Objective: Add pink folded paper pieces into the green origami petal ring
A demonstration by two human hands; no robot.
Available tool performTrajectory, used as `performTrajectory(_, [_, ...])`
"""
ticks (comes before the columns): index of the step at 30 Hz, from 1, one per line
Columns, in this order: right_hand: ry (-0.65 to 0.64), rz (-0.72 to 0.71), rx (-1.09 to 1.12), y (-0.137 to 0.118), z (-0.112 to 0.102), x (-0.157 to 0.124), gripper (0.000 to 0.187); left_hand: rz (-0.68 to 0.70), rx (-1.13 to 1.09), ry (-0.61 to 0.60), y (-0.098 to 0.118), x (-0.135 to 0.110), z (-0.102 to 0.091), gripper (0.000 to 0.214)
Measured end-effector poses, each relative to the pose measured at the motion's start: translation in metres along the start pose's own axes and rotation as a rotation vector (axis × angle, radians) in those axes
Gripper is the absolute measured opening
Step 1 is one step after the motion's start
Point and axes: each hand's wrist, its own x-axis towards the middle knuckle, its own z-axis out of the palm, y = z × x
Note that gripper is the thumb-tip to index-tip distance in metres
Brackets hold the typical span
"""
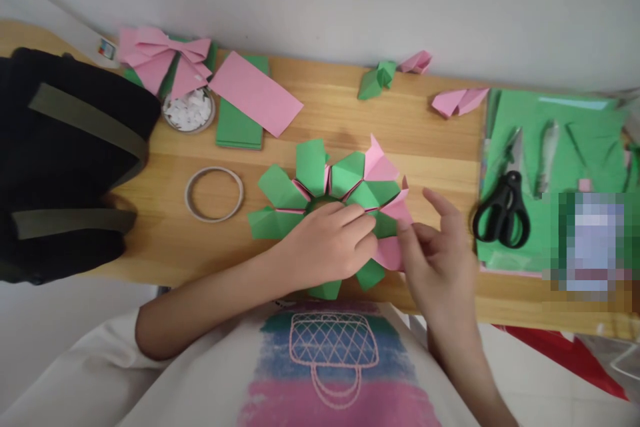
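Hands meet over a green-and-pink paper wreath (327, 203) lying near the front edge of the wooden surface (350, 113), seen from the head camera. The left hand (333, 247) lies flat on the wreath's near side, fingers pressed together and bearing down, seemingly to keep the folded segments from shifting. The right hand (440, 260) works at the wreath's right rim, thumb and fingers pinching a pink flap (393, 250) while the index finger lifts clear, apparently to seat or crease that unit.

Supplies ring the work within reach. A tape roll (214, 194) lies just left of the wreath, with a small dish of white scraps (189, 111) behind it. A pink paper bow (163, 60) sits at the back left, beside pink and green paper strips (247, 103). Folded spare pieces (393, 73) rest along the back edge. Black scissors (503, 210) lie on a green sheet (555, 133) at the right end. A dark bag (60, 160) occupies the left end.
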Motion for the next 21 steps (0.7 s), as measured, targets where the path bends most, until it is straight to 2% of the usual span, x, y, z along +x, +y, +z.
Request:
performTrajectory(5, [-0.041,-0.102,-0.014,0.009,-0.019,-0.003,0.041,-0.026,-0.037,-0.047,-0.003,-0.001,0.000,0.026])
performTrajectory(9, [-0.133,-0.323,-0.097,0.013,-0.029,0.001,0.027,-0.053,-0.103,-0.067,-0.006,-0.002,-0.004,0.027])
performTrajectory(12, [-0.227,-0.442,-0.069,0.014,-0.031,0.004,0.023,-0.103,-0.189,-0.078,-0.009,-0.001,-0.006,0.024])
performTrajectory(16, [-0.262,-0.435,0.024,0.016,-0.030,0.006,0.020,-0.215,-0.308,-0.103,-0.009,0.001,-0.005,0.016])
performTrajectory(21, [-0.293,-0.308,0.088,0.020,-0.031,0.002,0.019,-0.447,-0.536,-0.106,-0.007,0.007,-0.008,0.006])
